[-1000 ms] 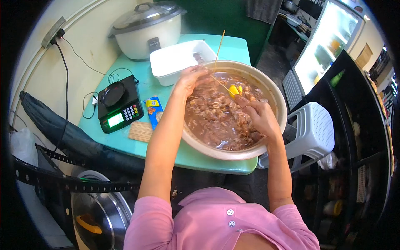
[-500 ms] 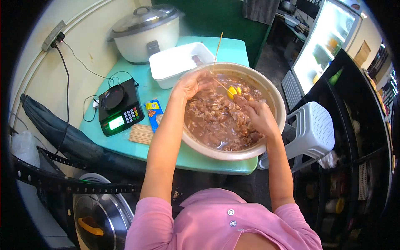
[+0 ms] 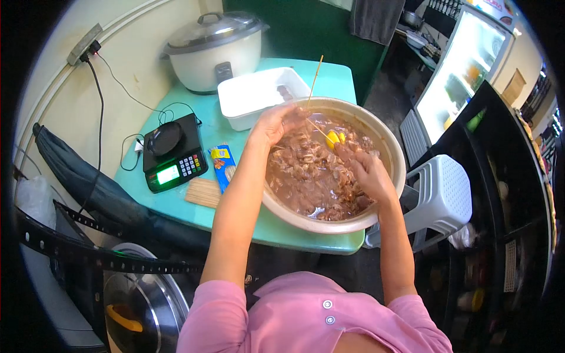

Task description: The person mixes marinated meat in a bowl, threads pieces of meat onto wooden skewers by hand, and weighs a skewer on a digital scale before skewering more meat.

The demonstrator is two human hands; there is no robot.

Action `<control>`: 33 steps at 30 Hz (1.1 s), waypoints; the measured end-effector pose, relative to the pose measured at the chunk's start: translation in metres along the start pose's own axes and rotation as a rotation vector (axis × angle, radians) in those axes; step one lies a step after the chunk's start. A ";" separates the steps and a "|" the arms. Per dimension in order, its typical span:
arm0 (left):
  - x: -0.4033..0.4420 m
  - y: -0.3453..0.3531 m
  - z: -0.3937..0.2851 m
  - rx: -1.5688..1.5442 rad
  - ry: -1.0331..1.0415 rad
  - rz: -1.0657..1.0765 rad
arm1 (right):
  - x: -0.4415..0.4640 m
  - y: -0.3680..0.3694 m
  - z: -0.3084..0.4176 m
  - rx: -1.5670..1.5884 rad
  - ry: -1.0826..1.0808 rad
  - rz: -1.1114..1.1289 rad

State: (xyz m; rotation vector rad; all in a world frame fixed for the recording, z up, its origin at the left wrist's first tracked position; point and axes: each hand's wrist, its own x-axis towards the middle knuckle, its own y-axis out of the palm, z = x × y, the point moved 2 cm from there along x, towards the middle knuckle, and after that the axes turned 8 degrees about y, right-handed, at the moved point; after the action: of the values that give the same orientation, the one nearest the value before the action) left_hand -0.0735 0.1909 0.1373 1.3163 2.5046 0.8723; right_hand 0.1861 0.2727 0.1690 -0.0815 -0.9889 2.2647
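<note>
A large round basin holds brown meat pieces in murky liquid. Over its left side, my left hand is closed on a thin bamboo skewer that slants down toward my other hand. A second stick rises upright beside the left fingers; where its lower end rests is hidden. Above the meat, my right hand is closed, its fingertips pinching what looks like a brown meat piece by the skewer's far end. Yellow citrus pieces show just beyond those fingertips.
On the green table are a white tray, rice cooker, lit digital scale, blue packet and bundle of skewers. Grey plastic stools stand right of the basin, before a dark shelf.
The view has shifted slightly, moving the scene a little down and right. Both hands keep nearly the same place over the basin; the right fingers are a little more extended.
</note>
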 end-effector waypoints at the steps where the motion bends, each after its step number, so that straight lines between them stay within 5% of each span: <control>1: 0.001 -0.001 0.001 0.019 0.025 0.031 | 0.000 0.001 -0.001 0.002 0.027 0.016; 13: -0.001 0.000 0.002 -0.101 -0.035 -0.046 | -0.002 0.005 -0.002 0.080 0.120 0.132; 33: 0.000 0.000 0.002 0.320 0.016 -0.053 | -0.002 0.002 -0.006 0.027 0.082 0.073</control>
State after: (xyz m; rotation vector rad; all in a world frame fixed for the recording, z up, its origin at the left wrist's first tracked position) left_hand -0.0722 0.1921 0.1355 1.3236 2.7634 0.4850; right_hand 0.1879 0.2740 0.1630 -0.2005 -0.9261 2.3206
